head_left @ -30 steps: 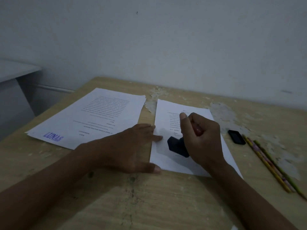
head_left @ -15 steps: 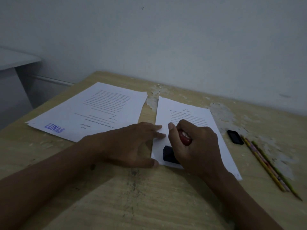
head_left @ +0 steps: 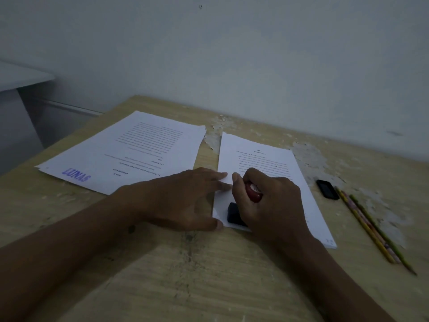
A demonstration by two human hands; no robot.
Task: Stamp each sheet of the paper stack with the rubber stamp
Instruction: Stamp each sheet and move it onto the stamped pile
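Red-handled rubber stamp [head_left: 241, 209] in right grip [head_left: 269, 205], pressed on paper stack [head_left: 274, 159], flat left grip [head_left: 185, 198] steadying.

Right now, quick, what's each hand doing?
Left hand: open, fingers flat on the paper stack's left edge.
Right hand: grips the rubber stamp, pressed on the top sheet.

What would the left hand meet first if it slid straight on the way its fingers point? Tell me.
The left hand lies flat, its fingers pointing right across the paper stack edge. It would most likely meet the right hand, whose thumb wraps the rubber stamp.
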